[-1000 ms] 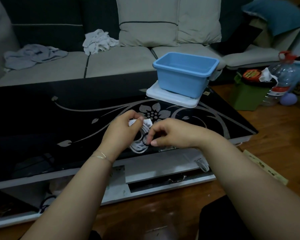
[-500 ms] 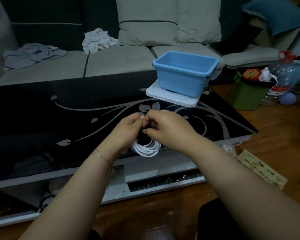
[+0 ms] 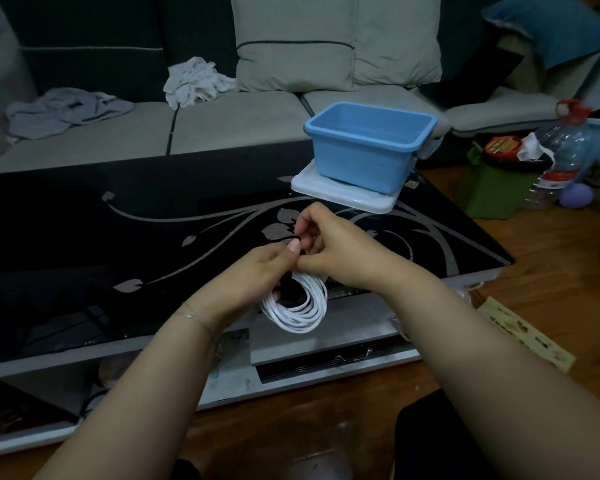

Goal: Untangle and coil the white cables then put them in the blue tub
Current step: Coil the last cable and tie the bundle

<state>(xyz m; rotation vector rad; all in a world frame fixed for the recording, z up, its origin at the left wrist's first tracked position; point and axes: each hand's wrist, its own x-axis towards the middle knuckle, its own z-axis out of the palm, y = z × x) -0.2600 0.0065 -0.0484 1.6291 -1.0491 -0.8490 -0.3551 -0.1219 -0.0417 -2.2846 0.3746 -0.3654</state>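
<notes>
- Nearest the camera: left hand [image 3: 257, 271] and right hand [image 3: 340, 251] touching, both pinched on top of a white cable [image 3: 297, 311] coil.
- Coil hanging below the hands, over the near edge of the black table [image 3: 84, 237].
- Beyond, on the table's far right: blue tub [image 3: 368, 147] upright on a white lid [image 3: 343, 195], well apart from the coil.
- Behind: sofa [image 3: 222, 126] with crumpled cloth [image 3: 194, 81].

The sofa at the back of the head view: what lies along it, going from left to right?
Grey crumpled cloth → white crumpled cloth → two beige cushions → blue pillow at the far right.
</notes>
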